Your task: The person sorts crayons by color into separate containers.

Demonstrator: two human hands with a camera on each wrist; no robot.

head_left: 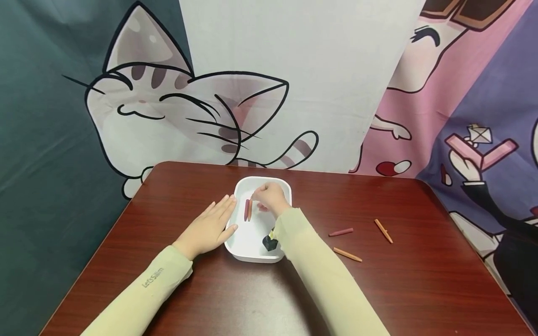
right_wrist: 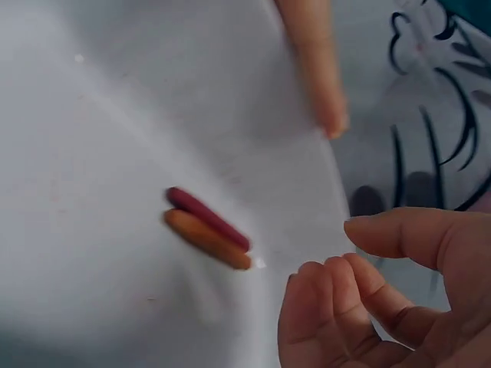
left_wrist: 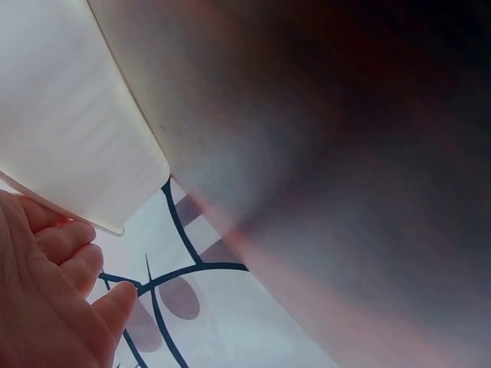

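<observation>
A white tray (head_left: 248, 240) stands on a dark red-brown table (head_left: 378, 289). Two crayons (head_left: 248, 210), one dark red (right_wrist: 207, 217) and one orange (right_wrist: 205, 239), lie side by side on the tray floor. My right hand (head_left: 259, 198) hovers over the tray just right of them. In the right wrist view its fingers (right_wrist: 330, 307) are loosely curled, the thumb stands apart, and nothing is held. My left hand (head_left: 218, 217) lies flat on the table, its straight fingers against the tray's left wall (left_wrist: 69, 115).
Three more crayons lie on the table right of the tray: a dark red one (head_left: 341, 232), an orange one (head_left: 383, 230) and another orange one (head_left: 347, 254). A cartoon-cat cloth (head_left: 176, 112) hangs behind the table's far edge.
</observation>
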